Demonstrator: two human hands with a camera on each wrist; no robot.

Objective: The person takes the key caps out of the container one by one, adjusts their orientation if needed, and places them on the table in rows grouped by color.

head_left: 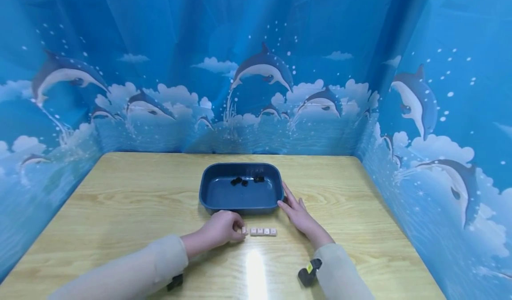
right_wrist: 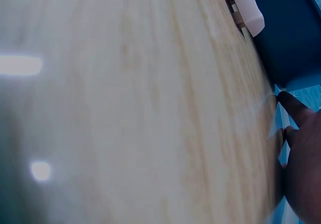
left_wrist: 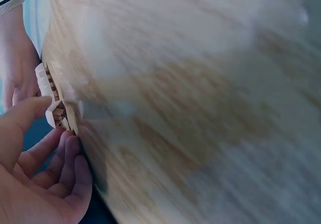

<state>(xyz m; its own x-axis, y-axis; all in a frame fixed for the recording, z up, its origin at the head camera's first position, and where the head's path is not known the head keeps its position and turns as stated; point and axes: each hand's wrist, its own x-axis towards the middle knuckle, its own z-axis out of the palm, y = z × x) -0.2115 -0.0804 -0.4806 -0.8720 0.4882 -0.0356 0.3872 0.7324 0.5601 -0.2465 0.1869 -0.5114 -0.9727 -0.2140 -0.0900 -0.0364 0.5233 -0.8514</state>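
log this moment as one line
left hand pinches white square keycap | right hand at side of blue rectangular tray | small black pieces inside

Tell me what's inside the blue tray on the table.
The blue tray holds a few small black pieces, lying toward its far side. Its near rim covers the inner face of the near wall, and whatever is under the pieces can't be seen.

The tray [head_left: 240, 198] sits on the surface [head_left: 140, 193], just below the frame's centre, with loose pieces [head_left: 238, 181] in its far half. Before it lies a row of keycaps [head_left: 263, 232]; a single keycap [head_left: 244, 230] is just left of that, in the left hand [head_left: 222, 229]. The right hand [head_left: 299, 214] is at the tray's right end.
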